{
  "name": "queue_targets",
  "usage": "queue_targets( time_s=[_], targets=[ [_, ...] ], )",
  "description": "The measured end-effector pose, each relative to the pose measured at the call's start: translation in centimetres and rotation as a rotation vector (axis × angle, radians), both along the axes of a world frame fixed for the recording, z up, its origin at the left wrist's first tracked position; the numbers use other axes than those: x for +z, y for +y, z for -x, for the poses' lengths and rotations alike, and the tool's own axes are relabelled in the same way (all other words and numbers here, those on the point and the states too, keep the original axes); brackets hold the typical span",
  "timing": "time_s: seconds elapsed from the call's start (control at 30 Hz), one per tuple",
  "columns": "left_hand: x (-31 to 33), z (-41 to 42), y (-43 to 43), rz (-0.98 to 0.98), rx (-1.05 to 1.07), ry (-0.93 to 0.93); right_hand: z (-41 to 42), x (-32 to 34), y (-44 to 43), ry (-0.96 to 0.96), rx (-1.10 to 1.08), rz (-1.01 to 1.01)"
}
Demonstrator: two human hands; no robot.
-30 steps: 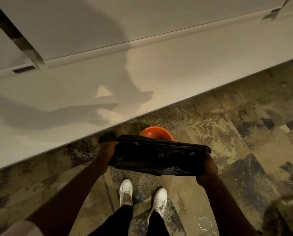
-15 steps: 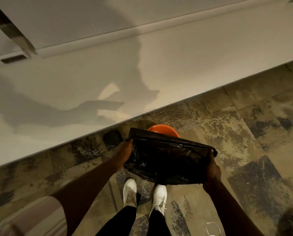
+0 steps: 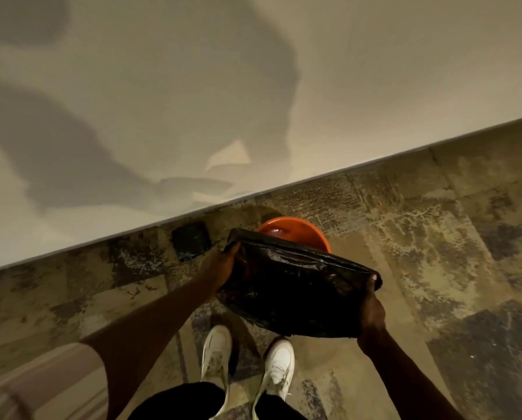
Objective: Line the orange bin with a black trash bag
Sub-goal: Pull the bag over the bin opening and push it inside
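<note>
Black trash bag [image 3: 296,286] stretched between both hands above the orange bin [image 3: 296,233].

Left hand [image 3: 218,265] clenches the bag's corner at 9 o'clock; right hand [image 3: 372,307] pinches the opposite corner at 3 o'clock. Glossy and creased, the bag hangs as a wide, mostly flat sheet, covering the bin's near side. Only the bin's far rim shows, at 12 o'clock, on the mottled floor [image 3: 435,237] near the wall [image 3: 253,86]. White shoes [image 3: 247,365] stand at 6 o'clock.
</note>
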State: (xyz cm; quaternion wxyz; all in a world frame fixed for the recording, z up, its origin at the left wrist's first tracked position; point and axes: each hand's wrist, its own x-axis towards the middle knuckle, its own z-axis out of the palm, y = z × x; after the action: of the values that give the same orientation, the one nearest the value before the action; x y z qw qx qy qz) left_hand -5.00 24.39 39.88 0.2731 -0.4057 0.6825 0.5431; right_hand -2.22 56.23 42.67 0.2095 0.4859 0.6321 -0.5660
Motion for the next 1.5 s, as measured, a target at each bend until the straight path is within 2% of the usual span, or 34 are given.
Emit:
queue_targets(
  time_s=[0.1,0.23,0.33,0.53,0.67,0.8,1.07,1.13,1.23,1.37,1.5],
  targets=[
    [-4.5,-0.6,-0.5,0.056,-0.094,-0.025,-0.4,-5.0,0.3,-0.042,0.054,-0.01],
    [-18.1,-3.1,-3.8,0.04,-0.11,-0.036,-2.0,-11.2,0.5,-0.059,0.073,-0.024],
    [-17.1,-2.7,-2.3,0.081,-0.135,-0.061,-2.4,-15.1,0.7,-0.044,0.05,-0.051],
    [-21.6,-2.2,-0.6,0.079,-0.24,-0.016,-2.3,-20.8,0.9,0.022,-0.05,-0.003],
    [-23.5,-1.9,0.3,0.083,-0.187,0.037,-2.7,-23.7,2.1,0.033,-0.034,-0.026],
    [-25.3,-1.4,0.4,0.093,-0.233,0.097,-1.9,-25.5,3.0,0.06,-0.051,-0.06],
    [-27.9,2.5,0.0,0.258,-0.168,0.238,2.2,-27.2,3.0,0.253,-0.084,-0.081],
    [-28.3,4.2,-0.3,0.234,-0.15,0.288,3.5,-28.1,3.1,0.303,-0.078,-0.105],
    [-29.3,6.9,-0.8,0.207,-0.197,0.364,5.5,-29.2,3.4,0.384,-0.05,-0.125],
    [-29.4,10.2,-0.8,0.385,-0.407,0.523,8.1,-30.6,4.2,0.473,0.019,-0.176],
    [-28.8,12.8,0.1,0.438,-0.489,0.677,10.3,-31.2,4.6,0.538,0.12,-0.216]
  ],
)
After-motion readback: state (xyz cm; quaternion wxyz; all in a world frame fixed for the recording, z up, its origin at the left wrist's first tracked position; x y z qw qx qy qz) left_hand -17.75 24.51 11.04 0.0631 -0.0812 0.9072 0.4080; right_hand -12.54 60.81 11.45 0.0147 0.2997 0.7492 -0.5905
